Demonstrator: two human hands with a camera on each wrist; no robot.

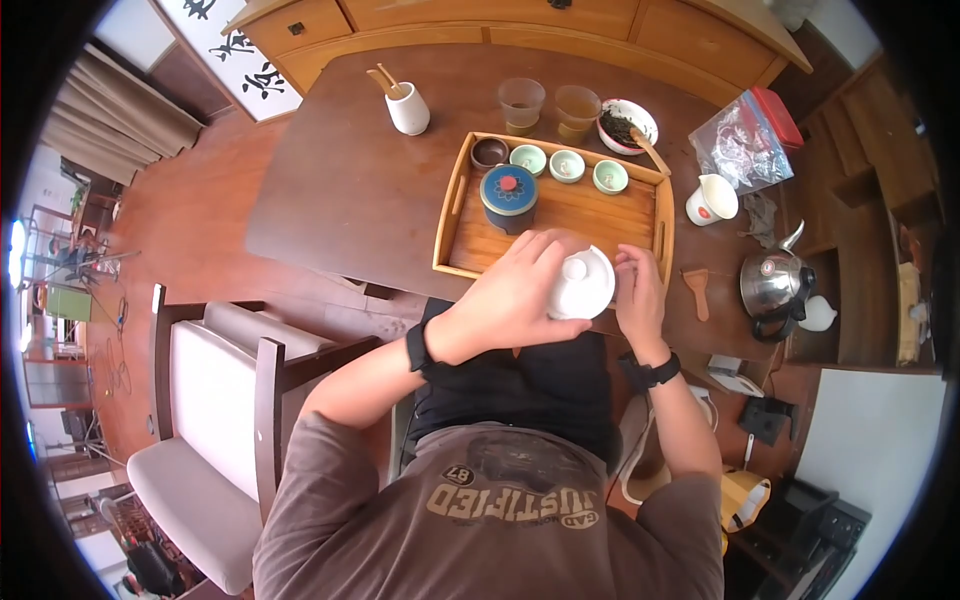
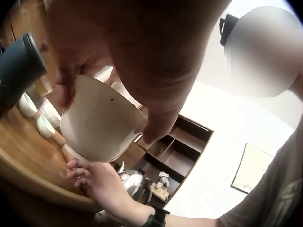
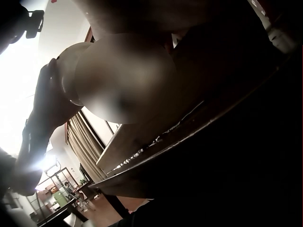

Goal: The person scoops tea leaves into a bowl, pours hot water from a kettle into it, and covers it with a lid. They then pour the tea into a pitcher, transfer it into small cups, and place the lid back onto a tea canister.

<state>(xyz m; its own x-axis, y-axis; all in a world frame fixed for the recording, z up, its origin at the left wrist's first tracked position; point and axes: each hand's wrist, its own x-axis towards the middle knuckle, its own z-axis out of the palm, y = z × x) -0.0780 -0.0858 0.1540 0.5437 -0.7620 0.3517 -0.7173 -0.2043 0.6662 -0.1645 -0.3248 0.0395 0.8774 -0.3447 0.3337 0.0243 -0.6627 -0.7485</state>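
Observation:
My left hand grips a white lidded tea bowl, a gaiwan, by its rim, above the near edge of the tray. From below, the left wrist view shows the bowl's pale side between thumb and fingers, tilted. Beside it my right hand is raised, its fingers loosely bent near the bowl's foot and holding nothing. A blue lidded tea canister stands on the wooden tray, left of the bowl. Behind it are three small green cups and a dark brown cup.
On the table stand a white tool holder, two clear cups, and a bowl of tea leaves. To the right are a white pitcher, a plastic bag, a wooden scraper and a steel kettle.

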